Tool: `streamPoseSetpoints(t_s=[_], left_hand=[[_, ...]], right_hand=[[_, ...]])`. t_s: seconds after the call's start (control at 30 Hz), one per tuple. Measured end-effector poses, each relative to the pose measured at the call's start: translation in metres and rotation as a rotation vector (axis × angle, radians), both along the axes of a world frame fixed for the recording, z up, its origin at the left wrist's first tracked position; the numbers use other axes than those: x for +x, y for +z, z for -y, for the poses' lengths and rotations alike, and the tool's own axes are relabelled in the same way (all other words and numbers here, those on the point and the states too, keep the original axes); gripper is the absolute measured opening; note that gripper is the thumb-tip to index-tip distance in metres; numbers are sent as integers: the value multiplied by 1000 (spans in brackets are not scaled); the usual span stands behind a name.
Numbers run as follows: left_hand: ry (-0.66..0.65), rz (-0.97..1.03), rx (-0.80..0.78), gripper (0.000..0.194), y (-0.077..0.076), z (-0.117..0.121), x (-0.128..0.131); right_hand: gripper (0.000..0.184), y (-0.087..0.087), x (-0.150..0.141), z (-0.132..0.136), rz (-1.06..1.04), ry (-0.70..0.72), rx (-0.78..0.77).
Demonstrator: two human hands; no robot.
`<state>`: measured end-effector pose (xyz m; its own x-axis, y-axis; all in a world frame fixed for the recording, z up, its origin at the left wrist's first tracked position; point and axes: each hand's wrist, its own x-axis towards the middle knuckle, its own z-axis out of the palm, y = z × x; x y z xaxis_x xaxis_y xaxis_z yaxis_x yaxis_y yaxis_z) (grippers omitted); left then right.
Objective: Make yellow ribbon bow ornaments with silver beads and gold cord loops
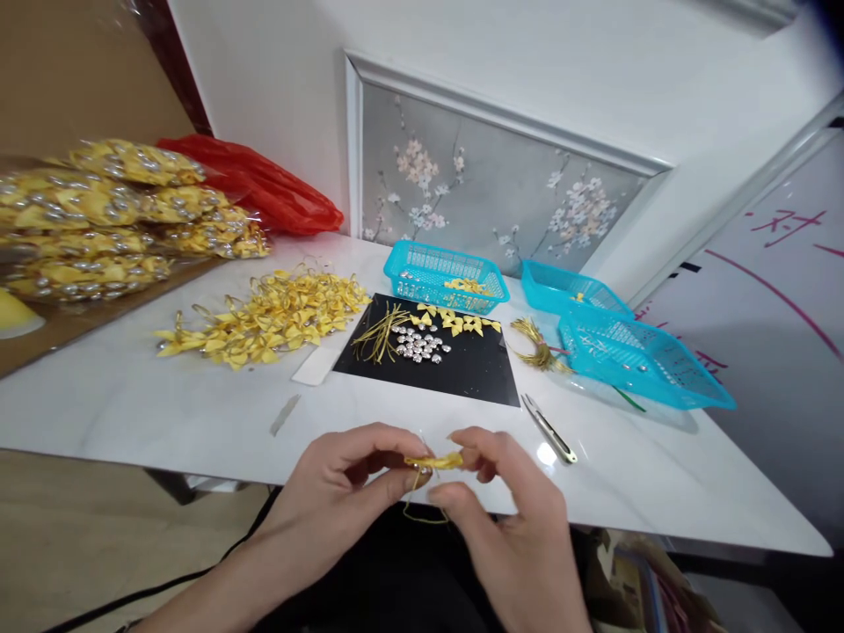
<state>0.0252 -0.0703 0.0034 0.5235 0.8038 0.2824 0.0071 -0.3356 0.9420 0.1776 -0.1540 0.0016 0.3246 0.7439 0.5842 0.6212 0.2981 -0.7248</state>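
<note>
At a white table (217, 422), I am holding one yellow petal piece (435, 461) near the table's front edge. My left hand (362, 475) is pinching its left end between thumb and fingers, apparently to steady it, while a thin cord (422, 520) is looping down beneath. My right hand (511, 510) is waiting at the other end, thumb and forefinger parted; whether a fingertip is touching the piece, I cannot tell.

A black mat (462, 378) is lying straight ahead, probably because its dark surface is making small parts easy to spot. Silver beads (422, 345), yellow petals (454, 320) and loose gold strands (377, 341) are sitting there in three groups, presumably for quick picking. Snips (549, 428) are resting on the right, likely for easy reach. A yellow heap (277, 316) is spreading to the left, apart from the loose parts.

By count, I am facing one mat, one pair of snips, one gold bundle (537, 347) and three blue baskets (692, 378), one behind the mat and two to its right. The beads on the mat are numbering roughly two dozen or more; petals, strands and heap are overlapping too much for counting.
</note>
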Motion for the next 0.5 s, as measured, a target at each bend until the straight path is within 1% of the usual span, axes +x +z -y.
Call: streamPoseSetpoints(t_s=[0.03, 0.1, 0.13, 0.2, 0.27, 0.33, 0.4, 0.43, 0.5], left_hand=[[-33, 5, -72, 15, -1, -1, -1], [-127, 34, -213, 15, -2, -1, -4], [-174, 49, -288, 20, -2, -2, -5], [-257, 63, -427, 32, -1, -2, -5], [-307, 51, -510, 40, 1, -2, -5], [-327, 39, -540, 40, 2, -3, -5], [-339, 43, -557, 41, 3, -4, -5], [-349, 57, -563, 40, 3, -4, -6], [-378, 85, -578, 40, 3, -5, -7]], right_hand=[[7, 2, 6, -1, -67, 63, -67], [23, 2, 18, -5, -253, 216, -229], [27, 0, 22, -8, -371, 312, -314], [30, -4, 25, -14, -624, 513, -448], [33, -8, 23, -19, -841, 661, -529], [35, -10, 18, -23, -967, 734, -573], [34, -11, 13, -25, -1014, 759, -572], [33, -12, 11, -26, -1036, 747, -552], [33, -12, 9, -28, -1100, 670, -481]])
